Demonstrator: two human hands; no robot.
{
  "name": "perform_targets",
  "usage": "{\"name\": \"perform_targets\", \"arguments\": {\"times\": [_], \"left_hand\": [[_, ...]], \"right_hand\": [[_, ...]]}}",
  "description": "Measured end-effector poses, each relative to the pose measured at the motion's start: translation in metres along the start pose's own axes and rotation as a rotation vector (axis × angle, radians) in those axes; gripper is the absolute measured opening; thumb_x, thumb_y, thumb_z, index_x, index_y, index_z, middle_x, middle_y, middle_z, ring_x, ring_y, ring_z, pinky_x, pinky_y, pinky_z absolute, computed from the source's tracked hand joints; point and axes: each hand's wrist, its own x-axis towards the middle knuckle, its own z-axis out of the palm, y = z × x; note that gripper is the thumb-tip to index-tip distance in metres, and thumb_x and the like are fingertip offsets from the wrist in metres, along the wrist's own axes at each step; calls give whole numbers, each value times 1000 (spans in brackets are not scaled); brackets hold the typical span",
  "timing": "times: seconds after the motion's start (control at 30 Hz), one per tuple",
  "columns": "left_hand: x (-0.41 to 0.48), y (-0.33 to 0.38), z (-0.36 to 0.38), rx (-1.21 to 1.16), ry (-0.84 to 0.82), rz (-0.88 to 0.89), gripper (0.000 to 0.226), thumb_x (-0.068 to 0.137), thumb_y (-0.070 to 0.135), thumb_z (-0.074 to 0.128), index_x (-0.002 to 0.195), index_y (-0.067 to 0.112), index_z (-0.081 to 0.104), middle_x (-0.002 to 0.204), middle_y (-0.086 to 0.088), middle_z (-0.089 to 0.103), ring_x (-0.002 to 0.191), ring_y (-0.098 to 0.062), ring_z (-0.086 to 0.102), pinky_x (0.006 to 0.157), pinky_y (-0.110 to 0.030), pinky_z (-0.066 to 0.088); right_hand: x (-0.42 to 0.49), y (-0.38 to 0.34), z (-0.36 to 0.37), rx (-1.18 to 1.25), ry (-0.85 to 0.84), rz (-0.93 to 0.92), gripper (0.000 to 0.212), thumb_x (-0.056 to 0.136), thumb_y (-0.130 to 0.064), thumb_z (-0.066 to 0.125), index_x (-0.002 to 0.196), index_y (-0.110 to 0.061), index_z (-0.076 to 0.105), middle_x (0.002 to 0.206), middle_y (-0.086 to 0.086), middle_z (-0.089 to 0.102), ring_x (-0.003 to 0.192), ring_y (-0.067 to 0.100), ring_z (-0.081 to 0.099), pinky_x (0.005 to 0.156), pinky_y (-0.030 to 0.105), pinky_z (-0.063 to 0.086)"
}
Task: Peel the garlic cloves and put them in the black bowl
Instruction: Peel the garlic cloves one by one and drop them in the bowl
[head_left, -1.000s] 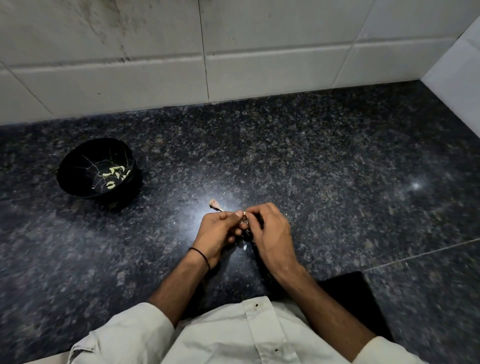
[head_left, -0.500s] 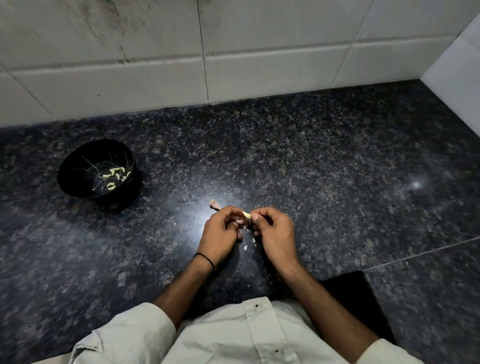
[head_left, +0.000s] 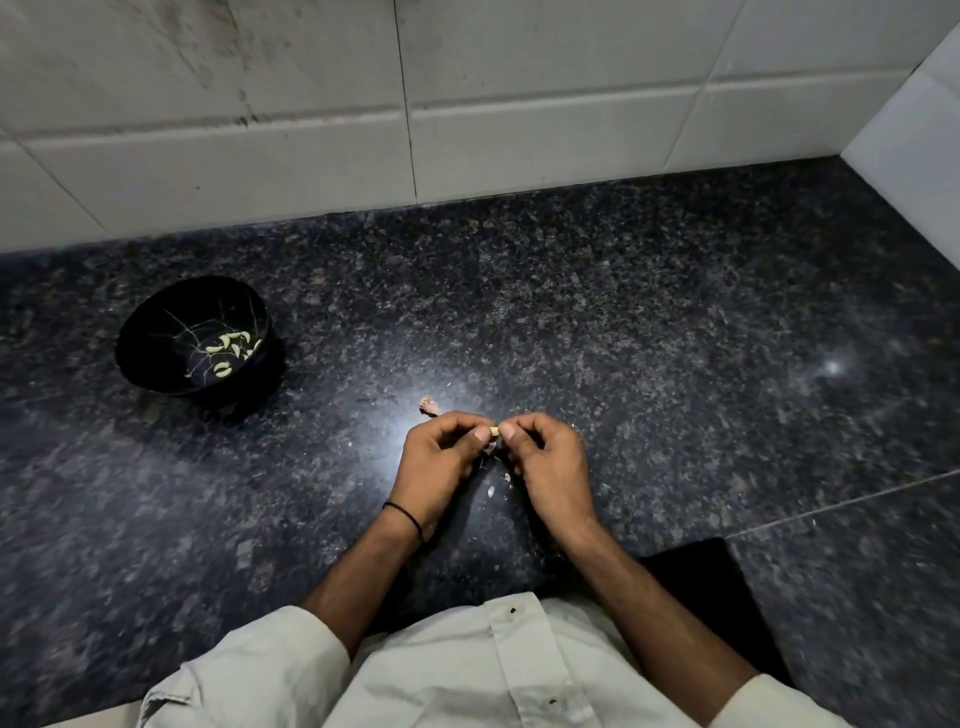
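Garlic clove (head_left: 494, 430), small and pale, is pinched between both hands low over the dark speckled granite countertop (head_left: 675, 338), centre of the head view. The counter runs wide to the right and back to the white tiled wall (head_left: 519, 130). The round black bowl (head_left: 156, 332) stands well apart at left, with pale peeled cloves (head_left: 231, 345) in its bottom. Left hand (head_left: 439, 462) and right hand (head_left: 550, 467) both curl tight, thumb and forefinger nipping the clove's ends. Papery skin flakes (head_left: 491, 490) lie on the glossy stone beneath, and a dry brownish garlic stub (head_left: 429, 405) lies just beyond the left knuckles.
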Motion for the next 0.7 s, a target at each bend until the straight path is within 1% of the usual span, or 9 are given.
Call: {"name": "perform_targets", "arguments": {"times": [0.1,0.17,0.23,0.3,0.4,0.47,0.53,0.6,0.7], "left_hand": [[-2,2,0,-22,25,-38,11,92,4,65,92,7,75,79,-7,72,54,-8,47,52,-17,40],[-3,4,0,-34,42,-45,11,92,4,65,93,5,75,75,-2,71,51,-5,45,48,-14,37],[-4,5,-2,-29,65,-30,11,92,4,65,92,5,76,71,3,70,51,-6,46,48,-14,38],[-4,5,-4,-8,95,-8,12,92,4,65,90,8,76,74,1,72,56,-9,51,55,-18,43],[-4,1,-10,5,148,11,13,91,3,65,87,11,75,82,-11,75,63,-21,57,60,-26,46],[-5,-2,-14,27,175,22,16,91,1,63,87,12,74,80,-10,75,66,-24,63,59,-25,47],[-6,-3,-17,53,188,28,17,91,0,62,87,13,74,78,-6,75,72,-20,69,59,-22,48],[-7,-3,-21,75,195,46,18,91,0,62,86,14,73,77,-5,75,72,-15,70,60,-21,48],[-9,-5,-28,150,208,104,20,91,1,63,84,19,72,78,-1,74,68,-11,68,61,-22,47]], "right_hand": [[0,2,0,4,-12,3,14,97,-15,63,86,-13,71,66,-10,65,60,0,55,61,22,44],[0,4,0,-27,-8,-13,15,98,-11,61,86,-14,70,68,-8,66,62,3,56,62,24,46],[1,7,1,-77,4,-41,19,97,-6,58,89,-17,71,77,-5,69,70,8,60,66,28,51],[0,8,1,-115,22,-83,27,96,0,55,94,-20,73,89,0,70,76,10,64,72,29,54],[-2,3,0,-242,20,-196,35,93,9,54,106,-16,74,98,0,69,82,5,64,76,16,51],[-4,-2,0,-297,-2,-253,44,87,19,49,108,-10,74,99,1,71,87,1,64,79,6,47],[-5,-5,2,-333,-29,-293,51,81,25,45,109,-8,74,104,2,72,90,-1,64,85,6,47],[-7,-6,4,-374,-40,-343,47,82,23,48,109,-6,73,108,3,69,93,-4,59,87,3,43],[-6,-6,3,-400,-11,-388,25,89,11,59,102,-6,72,105,1,62,93,-10,54,84,0,37]]}}
